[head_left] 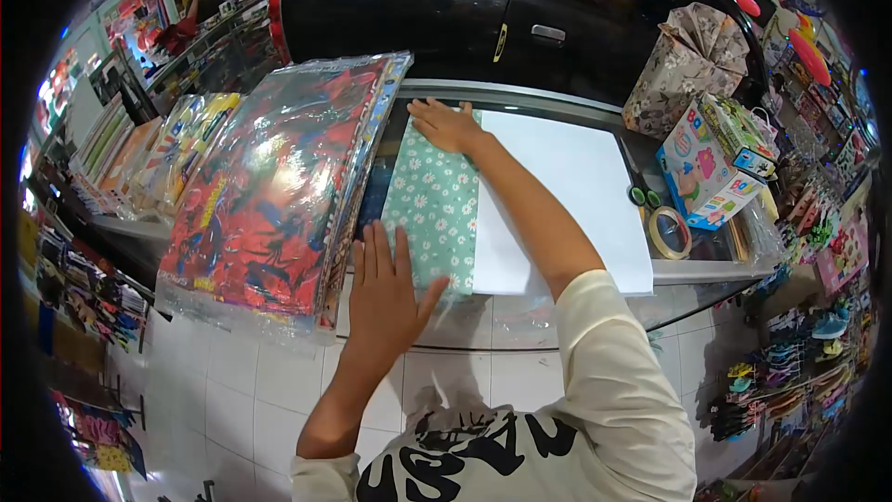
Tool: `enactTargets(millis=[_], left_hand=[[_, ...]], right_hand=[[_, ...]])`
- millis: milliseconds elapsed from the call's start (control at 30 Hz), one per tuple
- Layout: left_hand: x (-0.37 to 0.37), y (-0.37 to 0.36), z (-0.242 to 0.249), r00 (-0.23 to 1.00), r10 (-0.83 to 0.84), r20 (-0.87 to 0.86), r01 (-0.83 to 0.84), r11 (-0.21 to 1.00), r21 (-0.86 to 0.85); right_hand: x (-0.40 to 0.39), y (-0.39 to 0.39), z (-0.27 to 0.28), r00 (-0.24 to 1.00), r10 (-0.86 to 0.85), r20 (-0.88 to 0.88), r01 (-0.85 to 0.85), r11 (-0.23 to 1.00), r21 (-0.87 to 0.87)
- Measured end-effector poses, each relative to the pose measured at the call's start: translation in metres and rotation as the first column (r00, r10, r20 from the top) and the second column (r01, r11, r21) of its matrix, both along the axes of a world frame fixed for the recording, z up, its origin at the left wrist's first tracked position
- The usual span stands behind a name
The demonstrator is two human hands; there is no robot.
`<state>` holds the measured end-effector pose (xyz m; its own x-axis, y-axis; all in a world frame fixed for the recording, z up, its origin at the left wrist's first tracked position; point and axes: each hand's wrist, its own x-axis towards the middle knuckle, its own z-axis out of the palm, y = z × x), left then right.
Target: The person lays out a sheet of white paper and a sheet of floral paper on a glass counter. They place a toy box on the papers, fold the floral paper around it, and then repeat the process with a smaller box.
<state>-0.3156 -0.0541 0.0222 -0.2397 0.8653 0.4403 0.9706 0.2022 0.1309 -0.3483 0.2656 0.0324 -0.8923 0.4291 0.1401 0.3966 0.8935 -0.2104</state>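
Observation:
Green paper with white daisies [435, 209] lies on the glass counter, its right edge against a large white sheet [567, 195]. My right hand [448, 125] rests flat on the far end of the green paper, fingers pointing left, and my right forearm crosses above the white sheet. Near the green paper's lower left edge is my left hand [386, 279], its fingers spread and the thumb out over the near edge of the paper. Neither hand grips anything.
Plastic-wrapped red patterned sheets [269, 186] are stacked at the left, with more packets [181, 149] beyond. Scissors [641, 191], a tape roll [669, 232], a colourful box [711, 163] and a floral bag [688, 65] stand or lie at the right. A black car [418, 19] is behind the counter.

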Motion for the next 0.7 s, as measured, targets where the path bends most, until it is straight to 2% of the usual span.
enactTargets(millis=[33, 100, 167, 200, 267, 300, 367, 400, 467, 533, 567, 600, 667, 700], left_hand=[[0.003, -0.003, 0.002, 1.000, 0.008, -0.011, -0.008, 1.000, 0.004], [-0.002, -0.002, 0.010, 1.000, 0.005, -0.005, -0.006, 0.995, -0.100], [-0.011, 0.002, 0.025, 1.000, -0.019, 0.015, 0.022, 0.974, -0.224], [-0.014, 0.008, 0.044, 0.999, -0.011, 0.053, 0.031, 0.922, -0.385], [-0.022, 0.023, 0.089, 0.992, 0.015, 0.126, 0.073, 0.747, -0.660], [-0.031, 0.031, 0.097, 0.979, 0.018, 0.204, 0.125, 0.737, -0.664], [-0.043, 0.046, 0.126, 0.948, 0.047, 0.315, 0.198, 0.688, -0.698], [-0.052, 0.053, 0.128, 0.958, -0.013, 0.287, 0.203, 0.740, -0.642], [-0.071, 0.076, 0.129, 0.952, -0.104, 0.289, 0.263, 0.761, -0.593], [-0.101, 0.106, 0.108, 0.922, -0.305, 0.239, 0.385, 0.789, -0.478], [-0.115, 0.123, 0.094, 0.891, -0.404, 0.206, 0.453, 0.785, -0.422], [-0.128, 0.139, 0.076, 0.885, -0.456, 0.091, 0.455, 0.807, -0.377], [-0.144, 0.165, 0.048, 0.841, -0.523, -0.138, 0.475, 0.836, -0.275], [-0.139, 0.171, 0.049, 0.857, -0.510, -0.078, 0.474, 0.838, -0.270]], right_hand=[[-0.001, 0.002, 0.000, 1.000, -0.001, -0.007, 0.001, 1.000, -0.013], [-0.001, 0.003, -0.005, 1.000, 0.005, -0.021, -0.007, 0.996, -0.093], [-0.007, 0.030, -0.008, 0.965, 0.067, -0.254, -0.141, 0.948, -0.286], [-0.002, 0.041, -0.006, 0.916, 0.100, -0.389, -0.248, 0.903, -0.352], [0.029, 0.035, 0.019, 0.890, 0.070, -0.450, -0.141, 0.982, -0.126], [0.045, 0.030, 0.033, 0.887, 0.063, -0.458, -0.180, 0.960, -0.215], [0.076, 0.022, 0.051, 0.921, 0.068, -0.383, -0.164, 0.961, -0.224], [0.088, 0.019, 0.055, 0.934, 0.070, -0.351, -0.157, 0.962, -0.225], [0.106, 0.016, 0.050, 0.941, 0.105, -0.322, -0.155, 0.979, -0.134], [0.112, 0.020, 0.034, 0.930, 0.153, -0.333, -0.176, 0.984, -0.039], [0.111, 0.022, 0.024, 0.945, 0.122, -0.305, -0.155, 0.984, -0.086], [0.109, 0.022, 0.015, 0.957, 0.092, -0.275, -0.132, 0.983, -0.130], [0.100, 0.019, -0.004, 0.985, 0.000, -0.175, 0.007, 0.999, 0.035], [0.100, 0.015, -0.008, 0.989, -0.025, -0.147, 0.034, 0.998, 0.056]])
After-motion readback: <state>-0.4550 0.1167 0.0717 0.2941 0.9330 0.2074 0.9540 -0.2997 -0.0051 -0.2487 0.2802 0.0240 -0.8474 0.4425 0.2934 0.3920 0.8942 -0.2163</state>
